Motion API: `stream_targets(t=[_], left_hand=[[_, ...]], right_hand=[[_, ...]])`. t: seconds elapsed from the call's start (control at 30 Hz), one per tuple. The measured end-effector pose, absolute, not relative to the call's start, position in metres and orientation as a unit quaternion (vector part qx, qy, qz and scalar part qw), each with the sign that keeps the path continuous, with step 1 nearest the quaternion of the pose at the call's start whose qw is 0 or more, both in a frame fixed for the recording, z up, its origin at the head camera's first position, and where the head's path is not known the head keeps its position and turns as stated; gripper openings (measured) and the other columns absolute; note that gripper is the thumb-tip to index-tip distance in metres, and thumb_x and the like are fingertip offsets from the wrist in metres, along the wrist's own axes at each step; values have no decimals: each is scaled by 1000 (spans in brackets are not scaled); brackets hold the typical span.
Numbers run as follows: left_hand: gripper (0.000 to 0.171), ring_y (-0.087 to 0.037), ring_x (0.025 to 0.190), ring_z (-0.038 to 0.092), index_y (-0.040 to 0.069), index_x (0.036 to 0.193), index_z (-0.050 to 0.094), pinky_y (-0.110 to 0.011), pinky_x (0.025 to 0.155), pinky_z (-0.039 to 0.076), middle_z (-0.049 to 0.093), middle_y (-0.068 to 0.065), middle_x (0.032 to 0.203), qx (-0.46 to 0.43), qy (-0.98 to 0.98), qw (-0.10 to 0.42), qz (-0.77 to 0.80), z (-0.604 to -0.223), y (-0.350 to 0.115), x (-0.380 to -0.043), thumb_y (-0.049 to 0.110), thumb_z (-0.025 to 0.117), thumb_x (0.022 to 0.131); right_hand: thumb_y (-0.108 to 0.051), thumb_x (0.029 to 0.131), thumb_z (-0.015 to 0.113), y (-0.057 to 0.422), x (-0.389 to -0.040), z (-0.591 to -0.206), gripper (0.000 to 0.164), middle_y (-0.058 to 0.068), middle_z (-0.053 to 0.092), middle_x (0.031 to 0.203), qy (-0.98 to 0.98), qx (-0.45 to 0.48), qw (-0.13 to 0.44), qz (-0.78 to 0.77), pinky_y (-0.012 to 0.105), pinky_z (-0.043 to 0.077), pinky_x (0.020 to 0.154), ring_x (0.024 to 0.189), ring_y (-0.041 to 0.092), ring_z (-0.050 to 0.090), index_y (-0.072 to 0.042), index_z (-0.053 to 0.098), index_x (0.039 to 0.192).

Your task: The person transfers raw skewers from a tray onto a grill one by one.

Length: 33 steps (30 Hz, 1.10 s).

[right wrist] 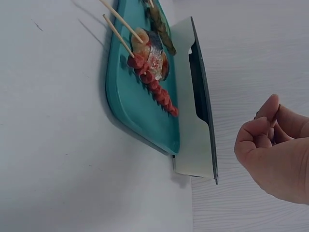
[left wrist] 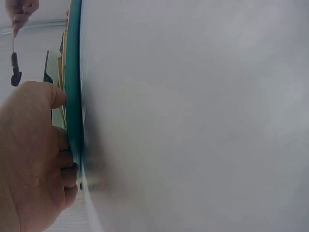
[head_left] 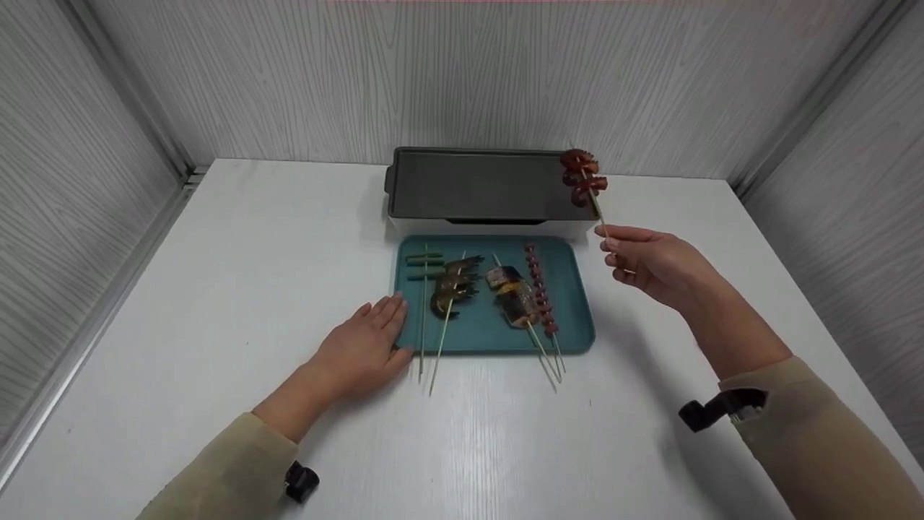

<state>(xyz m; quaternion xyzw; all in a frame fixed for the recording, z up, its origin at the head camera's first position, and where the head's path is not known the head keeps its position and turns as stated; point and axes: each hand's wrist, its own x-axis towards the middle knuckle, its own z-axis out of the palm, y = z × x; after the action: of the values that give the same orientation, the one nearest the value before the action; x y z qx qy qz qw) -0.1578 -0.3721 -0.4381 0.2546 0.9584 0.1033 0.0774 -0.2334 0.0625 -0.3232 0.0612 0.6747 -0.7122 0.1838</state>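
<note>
My right hand (head_left: 653,263) pinches the bare stick end of a skewer (head_left: 583,177) threaded with glossy, reddish-brown curled pieces. Its food end overlaps the right end of the black griddle (head_left: 484,184) in the head view. In the right wrist view, curled fingers (right wrist: 256,135) hide most of the stick. My left hand (head_left: 361,347) rests at the near left corner of a teal tray (head_left: 498,339), fingers straight along its side, thumb by the front edge. On the tray lie skewers of green vegetable pieces (head_left: 426,263), shrimp (head_left: 455,285), fish chunks (head_left: 518,300) and small red pieces (head_left: 538,282).
The griddle's white base (right wrist: 188,96) stands right behind the tray, near the back wall (head_left: 433,79). Several bare stick ends (head_left: 552,372) stick out over the tray's front edge. White table surface (head_left: 505,448) surrounds the tray, with panelled walls on both sides.
</note>
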Motion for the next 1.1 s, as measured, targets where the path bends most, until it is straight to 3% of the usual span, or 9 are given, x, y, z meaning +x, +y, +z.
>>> stream_targets(t=[0.17, 0.4, 1.1], left_hand=[[74, -39, 159, 24, -10, 163, 27, -53, 129, 22, 24, -26, 171, 255, 958, 74, 105, -439, -372, -158, 41, 43, 111], [74, -38, 159, 24, -10, 163, 27, -53, 128, 22, 24, -26, 171, 256, 958, 73, 109, -441, -373, -157, 41, 43, 112], [74, -37, 159, 24, -8, 163, 27, -52, 129, 21, 24, -24, 172, 252, 959, 71, 105, -441, -365, -160, 43, 41, 112]], right_hand=[[-16, 100, 76, 58, -253, -326, 27, 3, 72, 108, 669, 86, 177, -717, 28, 55, 81, 89, 16, 65, -12, 78, 126], [-14, 102, 73, 54, -277, -336, 51, 3, 66, 117, 652, 109, 180, -728, 28, 52, 83, 95, 15, 63, -6, 59, 150], [-15, 111, 57, 50, -316, -361, 42, 0, 65, 97, 641, 130, 198, -730, 31, 46, 83, 90, 15, 57, -7, 53, 152]])
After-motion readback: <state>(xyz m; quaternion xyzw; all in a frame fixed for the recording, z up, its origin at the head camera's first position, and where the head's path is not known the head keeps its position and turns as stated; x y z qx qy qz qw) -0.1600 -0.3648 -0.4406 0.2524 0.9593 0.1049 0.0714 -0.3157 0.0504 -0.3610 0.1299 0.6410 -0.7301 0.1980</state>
